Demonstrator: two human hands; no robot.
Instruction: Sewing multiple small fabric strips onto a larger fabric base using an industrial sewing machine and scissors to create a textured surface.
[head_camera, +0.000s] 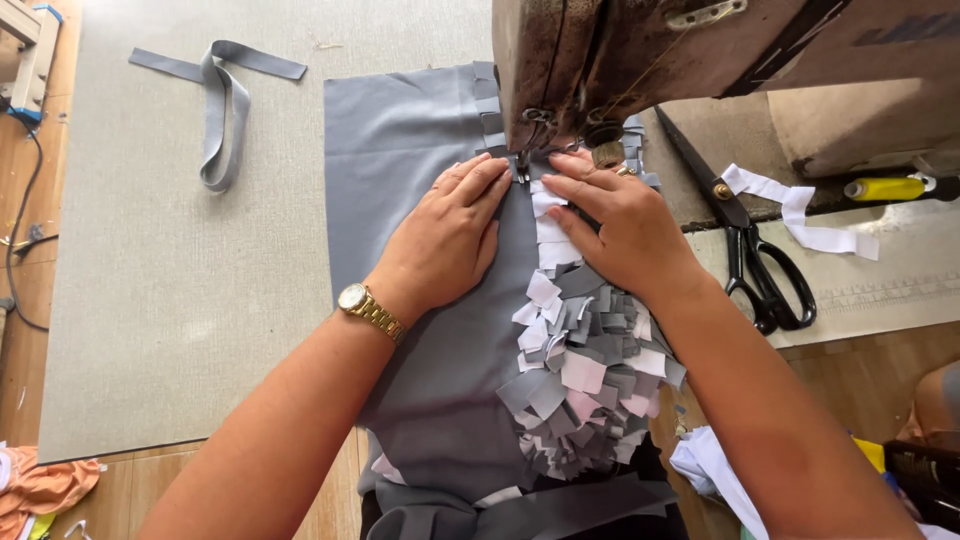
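Two hands press one grey fabric panel (420, 300) flat on the table (180, 250); its long axis runs toward the sewing machine (620, 60). Left hand (450, 235) and right hand (620, 225) lie with fingers extended, slightly spread, flanking one column of grey and white ruffle patches (585, 370). One pair of black scissors (750, 250) lies right.

The sewing machine (720, 50) is cut off by the top edge, and its head hides the needle and the grey fabric (420, 150) beneath. The fabric's near end and both forearms leave the bottom edge. The black scissors (755, 260) blades run under the machine.
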